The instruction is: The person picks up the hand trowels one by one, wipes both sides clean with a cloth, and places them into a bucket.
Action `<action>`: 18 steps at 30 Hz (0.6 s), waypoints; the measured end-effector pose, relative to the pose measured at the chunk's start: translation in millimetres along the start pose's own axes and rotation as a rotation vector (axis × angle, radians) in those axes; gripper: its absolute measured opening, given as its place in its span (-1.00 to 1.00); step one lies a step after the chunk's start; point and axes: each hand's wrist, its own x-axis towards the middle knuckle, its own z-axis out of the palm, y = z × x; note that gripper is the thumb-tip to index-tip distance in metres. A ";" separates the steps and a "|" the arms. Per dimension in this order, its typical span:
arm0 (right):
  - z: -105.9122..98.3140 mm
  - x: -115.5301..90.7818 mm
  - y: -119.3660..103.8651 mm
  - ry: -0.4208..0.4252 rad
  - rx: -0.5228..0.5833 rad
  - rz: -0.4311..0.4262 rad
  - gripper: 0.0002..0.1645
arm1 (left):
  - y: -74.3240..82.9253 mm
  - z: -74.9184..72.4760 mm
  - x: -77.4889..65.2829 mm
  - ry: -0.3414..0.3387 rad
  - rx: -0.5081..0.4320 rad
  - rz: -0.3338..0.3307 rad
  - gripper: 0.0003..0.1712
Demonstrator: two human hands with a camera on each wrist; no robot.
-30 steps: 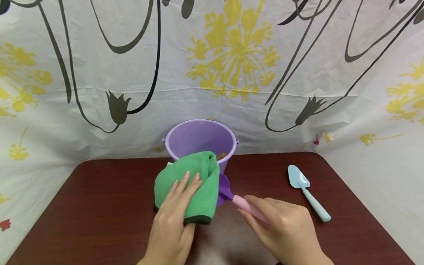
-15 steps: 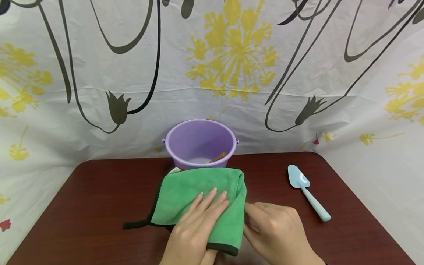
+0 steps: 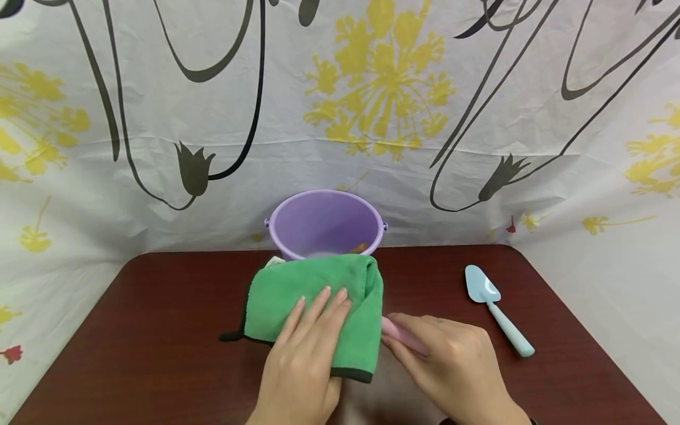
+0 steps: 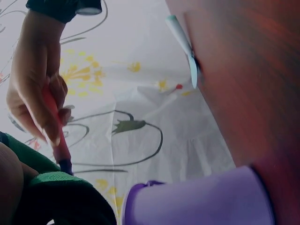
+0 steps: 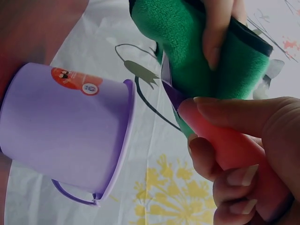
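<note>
Well in from the left edge of the dark red table [image 3: 159, 307], the person's left hand [image 3: 305, 348] holds a folded green cloth [image 3: 319, 274] in the air, its fingers lying straight and close together on top while what looks like the thumb presses from the other side. Just beyond, near the middle of the table's far edge, a purple bucket [image 3: 325, 219] stands upright with an orange-brown thing [image 3: 360, 248] inside, too little of it showing to name. A shovel [image 3: 401, 337] enters the cloth from the right, its purple blade [image 5: 173, 96] mostly covered. The right hand [image 3: 448, 366] is curled snugly round the pink handle [image 5: 227, 145]. Toward the table's right edge, below the far right corner, a pale blue trowel [image 3: 497, 314] lies apart from both hands.

The step in hand appears to be wiping the blade inside the cloth. The next stroke seems to call for a steady handle while the cloth slides along, then perhaps a turn to reach the other face.
</note>
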 end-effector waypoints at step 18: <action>-8.7 0.5 8.4 0.037 -0.065 0.035 -0.51 | -27.2 -18.5 6.8 -0.075 0.043 -0.149 -0.14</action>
